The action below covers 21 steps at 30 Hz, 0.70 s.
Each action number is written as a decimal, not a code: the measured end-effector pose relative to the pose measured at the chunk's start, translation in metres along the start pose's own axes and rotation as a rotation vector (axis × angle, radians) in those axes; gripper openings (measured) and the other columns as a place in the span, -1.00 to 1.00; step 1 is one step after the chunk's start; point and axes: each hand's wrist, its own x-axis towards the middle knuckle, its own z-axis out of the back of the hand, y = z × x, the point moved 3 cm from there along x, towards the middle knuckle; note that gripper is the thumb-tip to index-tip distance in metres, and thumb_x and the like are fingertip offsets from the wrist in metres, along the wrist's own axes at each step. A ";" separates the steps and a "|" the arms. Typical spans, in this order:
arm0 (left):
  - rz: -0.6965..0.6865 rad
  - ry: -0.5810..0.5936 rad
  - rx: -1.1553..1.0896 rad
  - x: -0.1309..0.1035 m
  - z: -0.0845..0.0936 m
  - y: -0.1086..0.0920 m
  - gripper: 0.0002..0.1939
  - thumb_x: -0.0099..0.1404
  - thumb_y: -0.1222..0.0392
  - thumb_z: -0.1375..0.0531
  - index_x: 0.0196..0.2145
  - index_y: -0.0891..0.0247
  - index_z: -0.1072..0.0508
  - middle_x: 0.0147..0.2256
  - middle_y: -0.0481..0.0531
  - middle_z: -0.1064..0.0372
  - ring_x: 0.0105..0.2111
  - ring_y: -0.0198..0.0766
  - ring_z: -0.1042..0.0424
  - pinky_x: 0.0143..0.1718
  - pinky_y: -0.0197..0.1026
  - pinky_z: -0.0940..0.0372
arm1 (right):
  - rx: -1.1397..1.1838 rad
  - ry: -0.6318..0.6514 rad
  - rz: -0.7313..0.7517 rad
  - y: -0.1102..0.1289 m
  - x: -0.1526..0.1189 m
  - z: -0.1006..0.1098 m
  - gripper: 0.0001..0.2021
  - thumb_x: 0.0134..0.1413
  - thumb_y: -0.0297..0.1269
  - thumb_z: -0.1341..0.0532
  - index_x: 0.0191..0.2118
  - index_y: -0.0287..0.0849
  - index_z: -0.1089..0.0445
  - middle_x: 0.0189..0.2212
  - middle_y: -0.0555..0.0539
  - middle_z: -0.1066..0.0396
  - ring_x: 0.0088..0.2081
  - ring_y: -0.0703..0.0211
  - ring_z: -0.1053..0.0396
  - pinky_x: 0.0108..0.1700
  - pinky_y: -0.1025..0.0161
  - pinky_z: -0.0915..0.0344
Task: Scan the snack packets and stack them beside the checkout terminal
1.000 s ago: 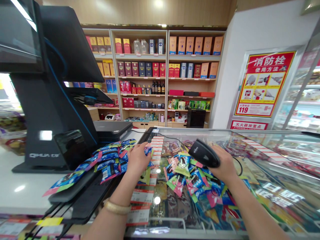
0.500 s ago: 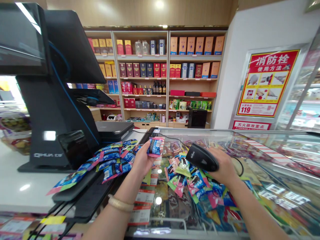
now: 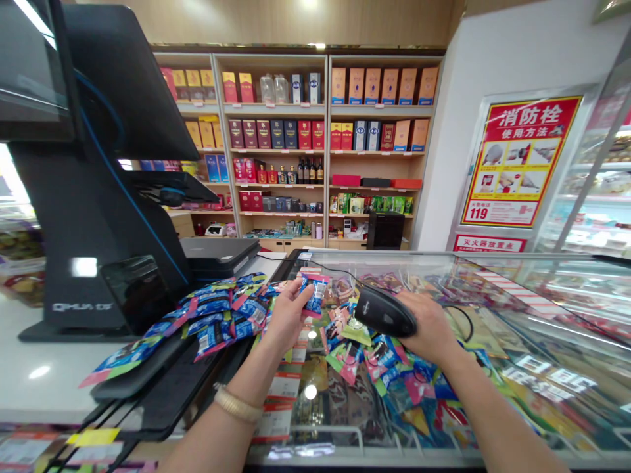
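Between the thumb and fingers of my left hand (image 3: 288, 315) is a small blue and pink snack packet (image 3: 314, 294), held above the glass top. My right hand (image 3: 428, 327) is closed round the handle of a black barcode scanner (image 3: 385, 311), whose head points left toward the packet. Below the scanner lies a loose pile of similar packets (image 3: 389, 361) in blue, pink and green on the glass. Left of my left hand, another heap of blue packets (image 3: 211, 312) rests on the counter beside the till. The scanner's trigger is hidden by my fingers.
A black till with screens (image 3: 98, 217) stands on the white counter (image 3: 37, 387) at left. The glass-topped freezer (image 3: 335, 407) spans the front and right. The scanner's cable (image 3: 325, 266) runs across its back. Shelves of boxed goods (image 3: 276, 151) line the wall behind.
The packet in my left hand has turned, and my fingers now cover more of it. The scanner has shifted slightly left in the picture, as has the whole view.
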 end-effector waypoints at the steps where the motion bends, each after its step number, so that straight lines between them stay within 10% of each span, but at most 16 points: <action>1: 0.001 -0.006 0.002 0.001 0.001 0.001 -0.58 -0.07 0.14 -0.41 -0.25 0.27 -0.41 -0.38 -0.06 -0.45 -0.51 -0.38 -0.43 -0.53 -0.35 -0.38 | -0.004 -0.003 -0.002 -0.001 -0.001 -0.001 -0.92 -0.19 -0.35 -0.15 -0.44 -0.13 -0.32 -0.53 -0.03 -0.32 -0.45 0.16 -0.29 -0.41 0.29 -0.13; 8: -0.012 0.028 0.111 0.004 0.001 0.014 -0.67 -0.08 0.28 -0.28 -0.28 0.24 -0.40 -0.42 -0.12 -0.39 -0.52 -0.39 -0.37 -0.55 -0.36 -0.29 | -0.057 -0.174 -0.009 -0.017 -0.004 0.004 -0.85 -0.12 -0.29 -0.16 -0.34 -0.15 -0.37 -0.44 -0.08 -0.40 -0.40 0.09 -0.36 -0.34 0.22 -0.25; 15: -0.551 0.011 0.899 -0.008 -0.016 0.018 -0.70 0.03 0.38 -0.19 -0.23 0.21 -0.42 -0.27 0.01 -0.44 -0.20 -0.18 -0.41 -0.09 -0.11 -0.29 | -0.066 -0.309 -0.065 -0.030 -0.008 0.009 -0.81 -0.14 -0.34 -0.15 -0.30 -0.14 -0.39 -0.42 -0.09 -0.43 -0.35 0.04 -0.42 -0.29 0.18 -0.32; 21: -0.583 0.129 1.199 -0.014 -0.022 0.038 -0.79 0.08 0.43 -0.13 -0.33 0.20 -0.41 -0.24 0.05 -0.38 -0.22 -0.17 -0.39 -0.16 -0.11 -0.33 | -0.068 -0.274 -0.063 -0.032 -0.009 0.006 -0.80 -0.14 -0.31 -0.15 -0.29 -0.13 -0.38 -0.40 -0.09 -0.43 -0.33 0.04 -0.41 -0.26 0.18 -0.32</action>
